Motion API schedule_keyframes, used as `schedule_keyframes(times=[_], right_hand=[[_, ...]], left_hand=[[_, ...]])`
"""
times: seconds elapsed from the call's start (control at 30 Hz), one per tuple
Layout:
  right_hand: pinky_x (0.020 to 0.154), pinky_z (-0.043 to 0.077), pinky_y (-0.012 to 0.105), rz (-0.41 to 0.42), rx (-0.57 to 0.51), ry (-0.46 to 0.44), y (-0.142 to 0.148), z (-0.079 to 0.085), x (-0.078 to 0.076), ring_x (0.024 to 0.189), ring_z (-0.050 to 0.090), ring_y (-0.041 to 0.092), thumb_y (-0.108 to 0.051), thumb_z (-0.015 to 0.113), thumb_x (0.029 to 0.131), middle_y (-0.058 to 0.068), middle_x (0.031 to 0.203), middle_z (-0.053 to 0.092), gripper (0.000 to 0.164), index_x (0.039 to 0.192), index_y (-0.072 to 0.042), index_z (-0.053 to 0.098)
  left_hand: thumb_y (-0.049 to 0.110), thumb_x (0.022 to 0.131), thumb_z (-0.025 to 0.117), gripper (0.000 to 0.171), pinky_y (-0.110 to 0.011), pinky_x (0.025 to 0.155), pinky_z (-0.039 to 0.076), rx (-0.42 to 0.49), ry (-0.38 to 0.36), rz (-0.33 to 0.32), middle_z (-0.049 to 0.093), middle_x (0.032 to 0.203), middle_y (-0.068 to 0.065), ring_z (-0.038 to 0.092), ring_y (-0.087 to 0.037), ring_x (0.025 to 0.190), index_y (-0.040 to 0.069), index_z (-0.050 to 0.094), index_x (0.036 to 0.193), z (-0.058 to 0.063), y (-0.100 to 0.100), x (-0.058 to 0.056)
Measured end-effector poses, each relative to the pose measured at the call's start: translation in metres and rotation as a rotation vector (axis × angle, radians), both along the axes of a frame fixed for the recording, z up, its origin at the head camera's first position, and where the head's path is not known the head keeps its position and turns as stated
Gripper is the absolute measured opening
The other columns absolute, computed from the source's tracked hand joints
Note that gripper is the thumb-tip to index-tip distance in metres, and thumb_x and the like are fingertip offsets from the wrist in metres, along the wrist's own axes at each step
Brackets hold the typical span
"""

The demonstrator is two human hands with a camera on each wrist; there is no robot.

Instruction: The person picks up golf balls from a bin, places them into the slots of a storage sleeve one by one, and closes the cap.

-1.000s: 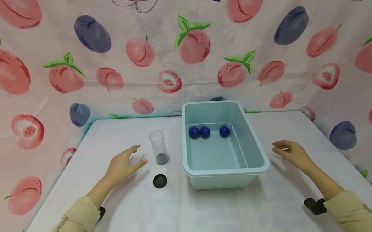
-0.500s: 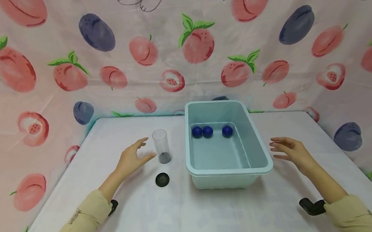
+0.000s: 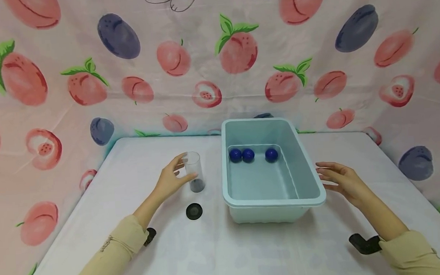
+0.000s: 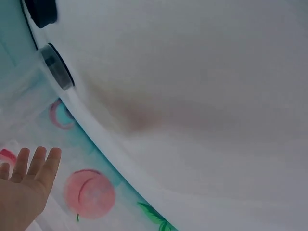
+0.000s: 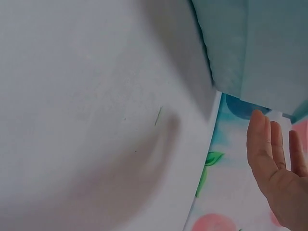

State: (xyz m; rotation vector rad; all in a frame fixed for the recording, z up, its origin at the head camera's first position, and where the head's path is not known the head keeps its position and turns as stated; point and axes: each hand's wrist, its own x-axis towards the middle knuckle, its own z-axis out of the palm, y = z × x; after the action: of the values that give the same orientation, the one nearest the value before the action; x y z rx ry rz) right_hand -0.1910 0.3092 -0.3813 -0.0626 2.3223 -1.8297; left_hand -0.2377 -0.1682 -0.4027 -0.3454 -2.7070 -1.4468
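A clear cylindrical container (image 3: 193,166) with a dark bottom stands upright on the table, left of the light-blue bin. My left hand (image 3: 171,178) is at its left side, thumb overlapping its front and fingertips at its upper edge. In the left wrist view the container (image 4: 57,67) is up and to the side of the left hand (image 4: 31,185), whose fingers are extended. A round black lid (image 3: 194,211) lies flat on the table, nearer than the container. My right hand (image 3: 343,181), fingers loosely extended, hovers by the right wall of the bin (image 3: 275,203).
Three dark blue balls (image 3: 271,155) lie inside the bin, toward its back. The white-covered table (image 3: 212,255) ends at a fruit-printed curtain (image 3: 139,117) behind. A black device is on each wrist.
My left hand has moved right and slightly up, from beside the container to right at its edge. My right hand has shifted slightly toward the bin. The whole view has drifted a little right.
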Motion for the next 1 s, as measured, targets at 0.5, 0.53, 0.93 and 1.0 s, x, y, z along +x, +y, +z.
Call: schedule_keyframes(times=[0.5, 0.53, 0.93, 1.0], right_hand=[[0.074, 0.057, 0.022, 0.033, -0.065, 0.034, -0.008, 0.019, -0.007, 0.089, 0.064, -0.003, -0.019, 0.054, 0.096, -0.021, 0.098, 0.064, 0.016, 0.105, -0.032, 0.057], [0.075, 0.057, 0.022, 0.037, -0.077, 0.037, -0.009, 0.021, -0.008, 0.089, 0.064, -0.003, -0.018, 0.054, 0.096, -0.020, 0.098, 0.065, 0.016, 0.105, -0.032, 0.057], [0.069, 0.057, 0.020, 0.046, -0.104, 0.075, -0.009, 0.053, -0.018, 0.085, 0.067, 0.000, -0.013, 0.057, 0.094, -0.017, 0.094, 0.067, 0.018, 0.102, -0.028, 0.061], [0.068, 0.057, 0.019, 0.044, -0.082, 0.074, -0.010, 0.058, -0.020, 0.085, 0.066, -0.001, -0.014, 0.057, 0.094, -0.018, 0.093, 0.067, 0.017, 0.102, -0.029, 0.060]], left_hand=[[0.013, 0.082, 0.073, 0.056, -0.049, 0.102, 0.043, 0.287, -0.027, -0.027, 0.055, 0.131, -0.020, 0.051, -0.034, 0.125, 0.008, 0.051, 0.133, 0.007, 0.014, -0.009], [0.013, 0.082, 0.073, 0.053, -0.045, 0.100, 0.046, 0.293, -0.024, -0.028, 0.057, 0.129, -0.019, 0.053, -0.033, 0.122, 0.007, 0.053, 0.131, 0.006, 0.013, -0.009], [0.010, 0.084, 0.070, 0.042, -0.042, 0.096, 0.049, 0.283, 0.019, -0.046, 0.062, 0.118, -0.022, 0.060, -0.035, 0.112, 0.000, 0.056, 0.122, 0.012, 0.020, -0.004], [0.009, 0.084, 0.070, 0.041, -0.046, 0.100, 0.045, 0.280, 0.024, -0.041, 0.062, 0.117, -0.024, 0.061, -0.037, 0.110, -0.002, 0.056, 0.122, 0.018, 0.022, 0.001]])
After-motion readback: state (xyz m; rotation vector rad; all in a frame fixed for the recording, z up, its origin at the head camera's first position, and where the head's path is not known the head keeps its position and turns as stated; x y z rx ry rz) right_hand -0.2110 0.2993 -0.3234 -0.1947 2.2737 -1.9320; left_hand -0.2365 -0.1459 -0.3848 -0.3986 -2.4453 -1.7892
